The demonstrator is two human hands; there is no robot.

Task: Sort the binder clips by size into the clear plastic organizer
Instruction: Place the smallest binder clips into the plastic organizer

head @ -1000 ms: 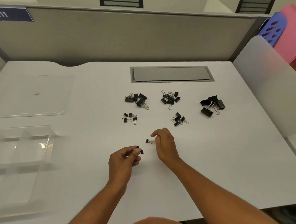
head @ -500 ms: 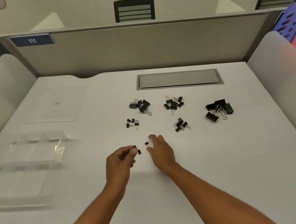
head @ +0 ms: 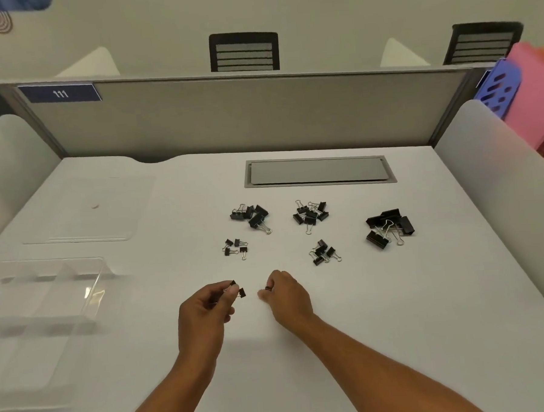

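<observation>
Black binder clips lie in several piles on the white desk: tiny ones (head: 236,248), small ones (head: 323,253), two medium piles (head: 252,216) (head: 311,214), and large ones (head: 390,228). My left hand (head: 206,307) pinches two tiny clips (head: 240,290) just above the desk. Close beside it, my right hand (head: 286,295) holds one tiny clip (head: 268,288) between thumb and fingers. The clear plastic organizer (head: 48,299) with dividers sits at the far left, with nothing visible inside.
A clear lid (head: 85,212) lies flat behind the organizer. A grey cable hatch (head: 319,171) is set into the desk at the back. Partition walls enclose the desk. Blue and pink file racks (head: 517,98) stand at the right.
My right hand has closed on the tiny clip that lay on the desk. The left hand keeps its clips. The camera has tilted upward.
</observation>
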